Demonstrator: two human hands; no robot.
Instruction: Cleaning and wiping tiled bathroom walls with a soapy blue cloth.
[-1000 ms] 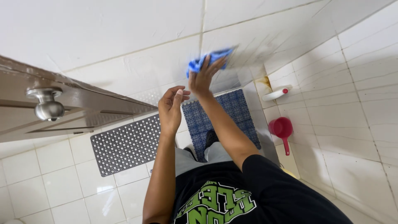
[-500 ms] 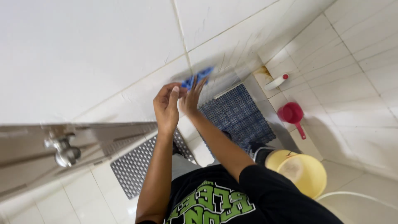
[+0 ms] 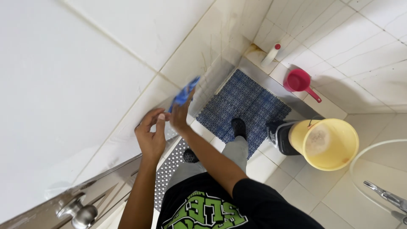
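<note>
While a blue cloth (image 3: 185,94) sits against the white tiled wall (image 3: 85,63) left of frame centre, our right hand (image 3: 180,116) pinches it. Our left hand (image 3: 151,138), half-open and empty, hovers beside. A blue mat (image 3: 246,106) lies below.

The wall (image 3: 85,63) stands close before both hands, the door (image 3: 55,199) edges in below the left hand (image 3: 150,138), while open air lies rightward above the blue mat (image 3: 246,104) and bucket (image 3: 328,142).
</note>
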